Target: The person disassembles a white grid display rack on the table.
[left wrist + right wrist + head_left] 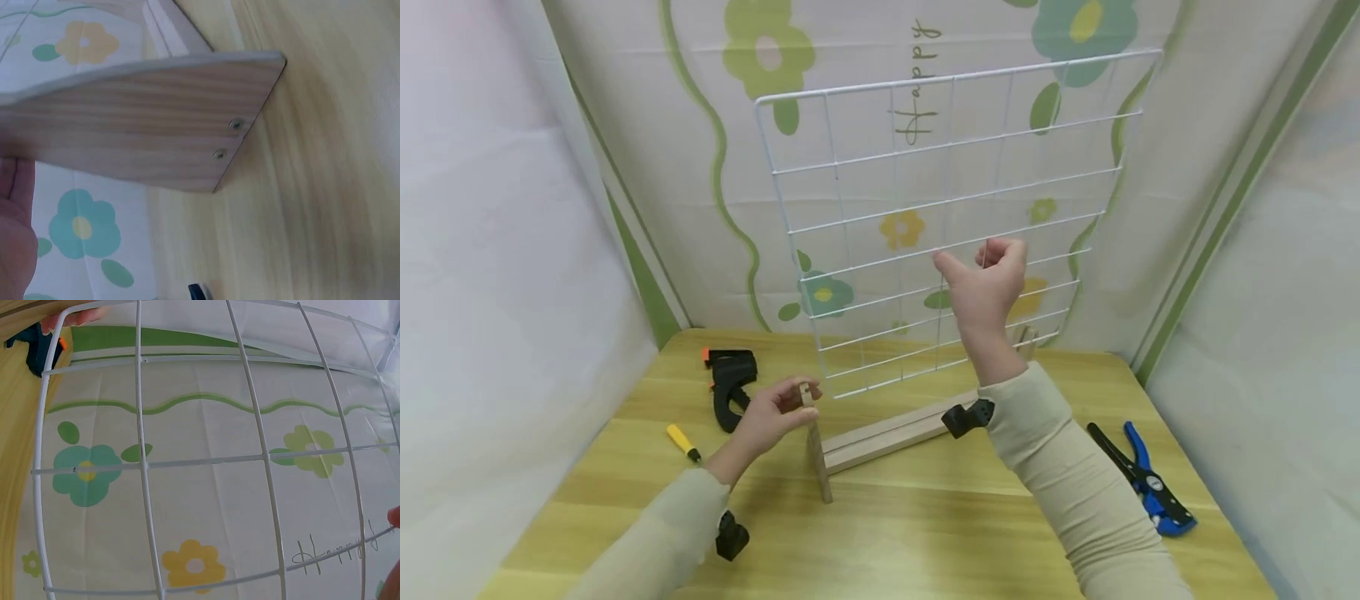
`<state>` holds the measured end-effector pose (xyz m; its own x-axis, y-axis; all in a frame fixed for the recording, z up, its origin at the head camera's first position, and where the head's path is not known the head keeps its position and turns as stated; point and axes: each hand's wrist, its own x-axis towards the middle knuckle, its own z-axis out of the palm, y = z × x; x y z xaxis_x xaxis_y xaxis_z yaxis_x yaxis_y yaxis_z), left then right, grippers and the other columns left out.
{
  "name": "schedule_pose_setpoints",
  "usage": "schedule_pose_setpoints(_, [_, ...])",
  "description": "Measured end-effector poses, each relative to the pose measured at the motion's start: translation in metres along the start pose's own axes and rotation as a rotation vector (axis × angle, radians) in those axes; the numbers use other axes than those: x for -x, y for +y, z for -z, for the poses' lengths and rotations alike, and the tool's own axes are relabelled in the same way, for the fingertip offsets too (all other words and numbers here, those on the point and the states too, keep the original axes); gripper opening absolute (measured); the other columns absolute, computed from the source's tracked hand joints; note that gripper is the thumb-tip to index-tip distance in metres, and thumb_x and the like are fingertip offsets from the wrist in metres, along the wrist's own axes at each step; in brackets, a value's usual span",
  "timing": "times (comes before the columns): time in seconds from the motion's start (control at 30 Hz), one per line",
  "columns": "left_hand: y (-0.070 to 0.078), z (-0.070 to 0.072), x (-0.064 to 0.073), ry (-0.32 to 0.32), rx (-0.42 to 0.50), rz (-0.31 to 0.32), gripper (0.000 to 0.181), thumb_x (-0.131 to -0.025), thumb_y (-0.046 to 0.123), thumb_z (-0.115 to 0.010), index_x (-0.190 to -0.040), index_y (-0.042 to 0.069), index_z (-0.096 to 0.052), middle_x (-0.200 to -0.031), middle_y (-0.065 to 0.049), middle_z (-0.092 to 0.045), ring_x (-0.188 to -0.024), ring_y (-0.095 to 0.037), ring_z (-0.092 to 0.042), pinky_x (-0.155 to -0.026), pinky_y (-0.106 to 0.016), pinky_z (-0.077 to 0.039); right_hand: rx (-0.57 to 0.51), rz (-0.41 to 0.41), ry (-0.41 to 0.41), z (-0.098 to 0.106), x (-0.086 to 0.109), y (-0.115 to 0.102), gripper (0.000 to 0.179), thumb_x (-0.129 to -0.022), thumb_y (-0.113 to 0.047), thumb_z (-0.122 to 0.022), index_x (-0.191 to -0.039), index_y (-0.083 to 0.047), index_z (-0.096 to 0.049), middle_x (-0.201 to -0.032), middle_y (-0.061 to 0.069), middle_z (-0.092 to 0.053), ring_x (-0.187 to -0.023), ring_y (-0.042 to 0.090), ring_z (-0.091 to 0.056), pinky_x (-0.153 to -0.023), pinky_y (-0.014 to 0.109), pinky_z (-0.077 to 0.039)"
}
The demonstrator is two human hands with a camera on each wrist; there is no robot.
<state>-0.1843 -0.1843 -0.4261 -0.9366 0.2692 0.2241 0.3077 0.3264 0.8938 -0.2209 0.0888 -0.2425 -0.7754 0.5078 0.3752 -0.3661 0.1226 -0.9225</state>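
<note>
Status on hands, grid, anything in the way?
Left hand holds wooden stand. Right hand pinches wire grid, lower edge off stand's bar. No tool between them; black clamp left, blue pliers right.

The head view looks forward and down; the left-wrist view closely faces the wooden end panel (137, 119), the right-wrist view the wire grid (267, 456), shared with the head frame's upper centre.

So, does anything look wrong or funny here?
Just one funny thing: the word "Happy" on the cloth behind is sideways, with its letters climbing upward. The white wire grid slants too, probably just because the right hand is holding it up. I see nothing spilled or broken.
</note>
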Motion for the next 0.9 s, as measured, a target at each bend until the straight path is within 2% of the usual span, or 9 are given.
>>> schedule_pose_setpoints(0.13, [0.006,0.017,-0.001,-0.057,0.044,-0.051,0.046,-0.082,0.014,-0.070,-0.125,0.006,-0.055,-0.122,-0.016,-0.059,-0.112,-0.026,-0.057,-0.084,-0.024,-0.049,-0.007,-0.031,-0.007,0.006,0.004,0.003,0.052,-0.065,-0.012,-0.082,-0.094,-0.011,-0.039,-0.097,0.003,-0.041,-0.094,0.013,-0.042,-0.082,0.024,-0.039])
schedule_pose_setpoints(0.23, [0.013,0.028,-0.010,-0.135,0.077,-0.108,0.051,-0.082,0.008,-0.068,-0.129,0.001,-0.050,-0.128,-0.020,-0.054,-0.117,-0.022,-0.054,-0.089,-0.031,-0.049,-0.031,-0.026,0.015,0.011,0.005,0.005,0.052,-0.065,-0.010,-0.082,-0.094,-0.010,-0.039,-0.095,0.003,-0.041,-0.092,0.014,-0.042,-0.080,0.023,-0.039])
schedule_pose_setpoints(0.27, [0.015,0.032,-0.015,-0.180,0.086,-0.120,0.054,-0.083,0.008,-0.068,-0.132,0.000,-0.047,-0.131,-0.021,-0.052,-0.120,-0.023,-0.052,-0.092,-0.034,-0.047,-0.035,-0.023,0.024,0.013,0.006,0.006,0.052,-0.065,-0.009,-0.082,-0.094,-0.010,-0.039,-0.094,0.002,-0.040,-0.091,0.014,-0.042,-0.079,0.024,-0.039])
schedule_pose_setpoints(0.37, [0.017,0.042,-0.031,-0.363,0.140,-0.144,0.073,-0.083,0.019,-0.069,-0.144,0.006,-0.031,-0.143,-0.018,-0.039,-0.132,-0.025,-0.038,-0.103,-0.031,-0.037,-0.046,-0.028,0.049,0.019,0.006,0.009,0.052,-0.064,-0.009,-0.082,-0.094,-0.009,-0.039,-0.091,0.001,-0.039,-0.091,0.015,-0.041,-0.079,0.024,-0.039])
schedule_pose_setpoints(0.43, [0.016,0.044,-0.041,-0.491,0.205,-0.142,0.087,-0.082,0.030,-0.069,-0.149,0.012,-0.016,-0.150,-0.016,-0.025,-0.138,-0.035,-0.021,-0.108,-0.029,-0.027,-0.036,-0.046,0.059,0.023,0.006,0.011,0.052,-0.065,-0.010,-0.082,-0.095,-0.010,-0.040,-0.092,0.000,-0.039,-0.093,0.015,-0.041,-0.080,0.024,-0.038])
schedule_pose_setpoints(0.5, [0.013,0.043,-0.050,-0.598,0.262,-0.143,0.097,-0.080,0.040,-0.068,-0.150,0.016,-0.005,-0.154,-0.014,-0.013,-0.139,-0.036,-0.011,-0.111,-0.030,-0.020,-0.027,-0.059,0.070,0.026,0.007,0.013,0.052,-0.065,-0.011,-0.082,-0.094,-0.010,-0.040,-0.092,0.000,-0.039,-0.093,0.017,-0.041,-0.080,0.024,-0.037])
schedule_pose_setpoints(0.6, [0.008,0.037,-0.058,-0.710,0.303,-0.117,0.102,-0.078,0.051,-0.066,-0.150,0.017,-0.002,-0.155,-0.012,-0.003,-0.140,-0.038,-0.004,-0.112,-0.048,-0.008,0.001,-0.084,0.069,0.031,0.010,0.016,0.051,-0.066,-0.013,-0.081,-0.094,-0.011,-0.038,-0.093,-0.001,-0.039,-0.094,0.016,-0.041,-0.078,0.024,-0.036])
schedule_pose_setpoints(0.7, [0.005,0.031,-0.062,-0.810,0.291,-0.093,0.101,-0.077,0.055,-0.065,-0.150,0.017,-0.007,-0.156,-0.009,-0.005,-0.141,-0.035,-0.003,-0.108,-0.060,-0.003,0.001,-0.103,0.055,0.034,0.014,0.020,0.052,-0.067,-0.013,-0.081,-0.094,-0.012,-0.037,-0.094,-0.001,-0.038,-0.096,0.016,-0.041,-0.082,0.025,-0.037])
schedule_pose_setpoints(0.9, [0.004,0.023,-0.066,-1.005,0.260,-0.043,0.100,-0.076,0.051,-0.068,-0.149,0.016,-0.010,-0.156,0.001,-0.007,-0.142,-0.027,0.003,-0.108,-0.060,0.002,0.000,-0.127,0.041,0.042,0.018,0.026,0.053,-0.068,-0.015,-0.082,-0.096,-0.012,-0.037,-0.096,-0.001,-0.038,-0.098,0.017,-0.040,-0.083,0.026,-0.038])
